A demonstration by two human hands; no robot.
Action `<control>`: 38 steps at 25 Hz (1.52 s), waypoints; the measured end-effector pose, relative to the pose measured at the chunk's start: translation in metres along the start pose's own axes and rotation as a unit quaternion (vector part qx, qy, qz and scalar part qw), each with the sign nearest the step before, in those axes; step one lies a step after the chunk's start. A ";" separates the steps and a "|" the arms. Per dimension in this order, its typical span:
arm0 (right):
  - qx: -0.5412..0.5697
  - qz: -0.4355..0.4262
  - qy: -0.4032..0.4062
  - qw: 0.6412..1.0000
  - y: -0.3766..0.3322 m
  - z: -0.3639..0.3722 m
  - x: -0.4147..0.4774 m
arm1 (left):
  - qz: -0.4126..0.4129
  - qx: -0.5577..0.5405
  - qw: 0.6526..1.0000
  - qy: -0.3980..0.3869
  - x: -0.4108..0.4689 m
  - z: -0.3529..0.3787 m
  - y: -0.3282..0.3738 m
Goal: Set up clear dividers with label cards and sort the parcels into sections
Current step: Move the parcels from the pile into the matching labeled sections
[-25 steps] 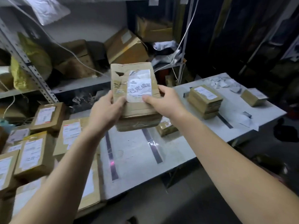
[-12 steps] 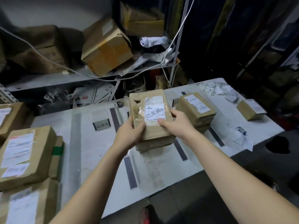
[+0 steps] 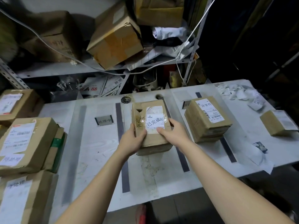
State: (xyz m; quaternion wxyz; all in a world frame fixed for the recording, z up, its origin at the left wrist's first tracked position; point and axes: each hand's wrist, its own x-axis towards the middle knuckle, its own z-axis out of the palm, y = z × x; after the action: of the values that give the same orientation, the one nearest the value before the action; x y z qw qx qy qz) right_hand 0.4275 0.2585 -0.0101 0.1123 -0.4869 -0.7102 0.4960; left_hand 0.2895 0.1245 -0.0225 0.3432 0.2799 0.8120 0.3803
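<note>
Now gripped at its near corners by curled left hand [image 3: 132, 140] and right hand [image 3: 175, 135]: flat brown white-labelled cardboard parcel [image 3: 151, 113]. Directly over a second brown box [image 3: 155, 150], between two dark table strips [image 3: 124, 159], long axis pointing away.

Brown cardboard, white table [image 3: 97, 159]
The middle parcel [image 3: 152, 138] is brown, its white label [image 3: 155, 122] printed in black; dark grey strips [image 3: 119, 120] stripe the table; a green packet [image 3: 57, 142] shows at left.
</note>
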 end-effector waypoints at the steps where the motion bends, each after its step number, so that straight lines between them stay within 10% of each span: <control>1: -0.018 -0.009 -0.008 1.000 0.000 -0.003 -0.001 | 0.002 0.025 1.000 0.004 -0.005 -0.001 0.002; 9: -0.411 -0.227 -0.037 0.882 -0.068 -0.007 -0.010 | -0.051 0.418 0.895 0.147 -0.096 -0.105 -0.018; 18: -0.469 -0.418 -0.121 0.768 -0.188 0.142 -0.100 | -0.155 0.465 0.837 0.241 -0.224 -0.267 -0.080; 38: -0.366 -0.352 -0.192 0.840 -0.369 0.545 -0.151 | -0.192 0.302 0.888 0.288 -0.243 -0.630 -0.355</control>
State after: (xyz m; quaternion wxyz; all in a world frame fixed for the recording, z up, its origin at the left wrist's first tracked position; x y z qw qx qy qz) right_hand -0.0608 -0.1998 0.0759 -0.0456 -0.1047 -0.9709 0.2107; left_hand -0.1172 -0.5142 0.0727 0.0598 0.0867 0.9887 0.1072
